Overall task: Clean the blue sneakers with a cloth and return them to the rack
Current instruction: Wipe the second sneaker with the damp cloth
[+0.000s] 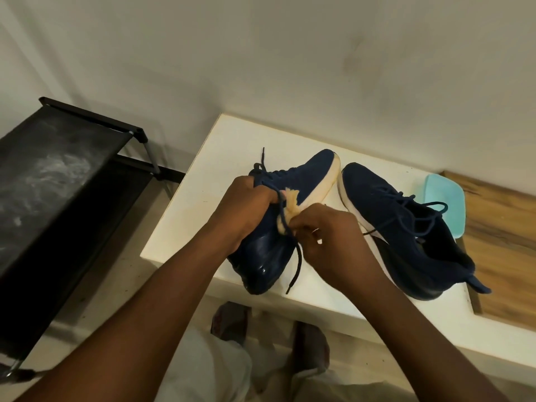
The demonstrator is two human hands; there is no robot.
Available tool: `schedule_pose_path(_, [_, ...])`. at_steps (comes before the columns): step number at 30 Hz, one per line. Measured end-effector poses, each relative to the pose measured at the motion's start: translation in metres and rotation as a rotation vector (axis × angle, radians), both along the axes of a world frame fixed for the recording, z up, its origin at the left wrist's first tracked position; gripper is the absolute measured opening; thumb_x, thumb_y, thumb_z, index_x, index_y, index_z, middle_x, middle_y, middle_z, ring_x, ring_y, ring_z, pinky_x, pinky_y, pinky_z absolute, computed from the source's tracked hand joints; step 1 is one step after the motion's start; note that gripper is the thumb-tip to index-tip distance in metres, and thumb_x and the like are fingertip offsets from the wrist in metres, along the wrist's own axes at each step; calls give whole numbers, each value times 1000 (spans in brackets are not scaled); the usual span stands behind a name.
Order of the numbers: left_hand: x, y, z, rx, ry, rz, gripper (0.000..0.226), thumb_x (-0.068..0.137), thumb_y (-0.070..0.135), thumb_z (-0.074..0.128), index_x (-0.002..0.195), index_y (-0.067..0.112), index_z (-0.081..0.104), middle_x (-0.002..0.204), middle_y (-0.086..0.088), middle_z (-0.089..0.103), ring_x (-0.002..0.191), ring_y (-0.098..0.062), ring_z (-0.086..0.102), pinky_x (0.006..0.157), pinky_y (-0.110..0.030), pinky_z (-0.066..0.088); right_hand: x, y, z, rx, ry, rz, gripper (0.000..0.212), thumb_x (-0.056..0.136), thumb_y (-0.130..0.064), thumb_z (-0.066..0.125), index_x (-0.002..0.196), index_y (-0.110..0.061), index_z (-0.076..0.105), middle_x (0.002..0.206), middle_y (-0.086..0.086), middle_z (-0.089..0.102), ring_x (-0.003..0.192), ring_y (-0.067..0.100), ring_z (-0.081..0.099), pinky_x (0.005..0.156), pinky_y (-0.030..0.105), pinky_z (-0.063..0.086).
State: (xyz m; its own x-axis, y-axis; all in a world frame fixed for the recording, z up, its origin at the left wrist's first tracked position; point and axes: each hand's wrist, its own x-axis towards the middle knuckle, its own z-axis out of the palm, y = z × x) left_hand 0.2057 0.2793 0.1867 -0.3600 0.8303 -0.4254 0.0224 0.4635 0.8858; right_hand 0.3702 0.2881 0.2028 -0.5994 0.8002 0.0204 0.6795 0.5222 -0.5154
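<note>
One blue sneaker (309, 171) is tipped on its side at the near left part of the white table (197, 198), its toe pointing away and its pale sole edge turned to the right. Its heel hangs just over the table's near edge. The left hand (246, 207) grips it from the left at the laced top, fingers curled round the upper. The cloth (291, 203), a small yellowish wad, lies against the sneaker's side just by the sole, between the two hands. The right hand (330, 236) pinches the cloth's lower end with bent fingers and presses it to the shoe. A loose lace (295, 259) crosses the cloth and dangles past the table edge.

The second sneaker (406, 227) stands upright on the table just to the right, apart from both hands, laces untied. Behind it lies a turquoise tray (448, 198), partly on a wooden board (507, 242). The black rack (58, 184) stands on the floor to the left, its top shelf dusty.
</note>
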Motion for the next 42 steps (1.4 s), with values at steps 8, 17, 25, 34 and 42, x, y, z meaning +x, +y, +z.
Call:
schedule_pose_path(8, [6,6,1,-11,-30,49,41,89,22,75,126,9,65,113,-12,72,102,-31,69,97,-49,55,-14,-34,0,-91,-87,409,30,83,-3,71,108,-18,75,110,1,70,101,14,60,86,13,43])
schedule_pose_path(17, [7,3,-3,37,-44,-15,17,90,23,73,106,22,69,104,-2,74,98,-22,70,98,-45,54,11,0,-16,167,184,-44,28,78,6,66,87,-19,75,89,-4,68,84,14,63,76,38,55])
schedule_pose_path(25, [0,5,2,82,-156,95,25,96,34,68,116,21,68,99,1,73,88,-16,70,74,-28,58,-3,-29,-15,233,62,268,21,78,-17,63,94,-21,75,90,-2,66,83,17,59,69,34,55])
schedule_pose_path(34, [10,-11,15,-151,195,-385,45,93,52,64,121,18,54,115,-4,63,106,-23,61,95,-35,51,15,-2,-29,118,208,-151,19,89,-4,60,94,-22,66,93,-7,60,84,9,59,76,35,55])
schedule_pose_path(42, [22,-15,28,-69,-40,-2,40,102,53,46,85,18,54,81,-2,62,73,-15,61,57,-24,45,1,-37,-6,314,78,29,22,78,-8,70,96,-20,70,93,-4,63,83,15,56,71,29,53])
